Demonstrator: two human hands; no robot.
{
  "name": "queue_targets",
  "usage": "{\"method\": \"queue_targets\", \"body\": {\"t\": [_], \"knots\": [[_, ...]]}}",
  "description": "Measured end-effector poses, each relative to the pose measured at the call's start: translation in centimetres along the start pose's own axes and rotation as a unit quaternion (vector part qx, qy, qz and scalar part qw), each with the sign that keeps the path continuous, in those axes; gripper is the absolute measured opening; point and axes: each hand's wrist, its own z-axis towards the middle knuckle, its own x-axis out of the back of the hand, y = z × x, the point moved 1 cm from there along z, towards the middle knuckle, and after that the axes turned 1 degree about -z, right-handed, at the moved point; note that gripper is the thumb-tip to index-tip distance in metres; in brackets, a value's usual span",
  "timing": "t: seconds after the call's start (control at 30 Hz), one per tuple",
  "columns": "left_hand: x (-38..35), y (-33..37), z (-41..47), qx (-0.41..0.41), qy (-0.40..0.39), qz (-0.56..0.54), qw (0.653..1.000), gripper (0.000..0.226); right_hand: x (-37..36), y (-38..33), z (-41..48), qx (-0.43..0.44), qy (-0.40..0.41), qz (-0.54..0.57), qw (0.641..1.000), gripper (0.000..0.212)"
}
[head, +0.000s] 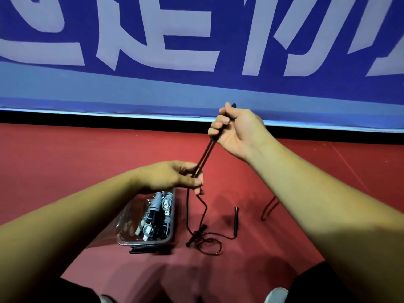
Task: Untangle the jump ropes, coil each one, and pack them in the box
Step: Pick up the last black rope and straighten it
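- Between the two raised hands in the head view, a doubled length of the dark jump rope (205, 153) runs taut on a slant, from upper right down to lower left.
- The right grip (237, 132) is the higher and farther one. It is clenched around the folded end of the rope, and a small bend of cord pokes out above the knuckles.
- The left grip (172, 177) sits lower and nearer the body, pinching both strands between thumb and fingers just above the clear box (142, 241).
- Below the left grip the rope drops slack to the red floor (65, 171), kinks, and ends in a loose tangle (209, 243) just right of the box.
- One black handle (236, 219) lies beside that tangle, its long axis pointing away from the person. A second stick-like piece seems caught in the knot, though I cannot be sure it is a handle.
- Inside the box lie grey and white ropes (161, 208), already bundled.
- A further dark loop (270, 207) shows on the floor by the right forearm. The arm hides whether it belongs to the same rope.
- By my judgement, the next coil turns on the slack hanging straight below the left grip. That hand is nearer the free length and would feed it up along the slanted line, but the knot on the floor could snag as it lifts.
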Motion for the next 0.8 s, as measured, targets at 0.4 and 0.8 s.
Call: {"method": "queue_targets", "body": {"t": [0.4,0.8], "knots": [[-0.5,4.4,0.4,-0.024,0.146,-0.092,0.985,0.02,6.4,-2.6,1.7,0.019,0.202,-0.735,0.647,0.038],[3.2,4.2,0.0,-0.046,0.273,0.048,0.96,0.021,1.2,-1.3,-1.3,0.123,-0.143,-0.457,0.869,0.03]]}}
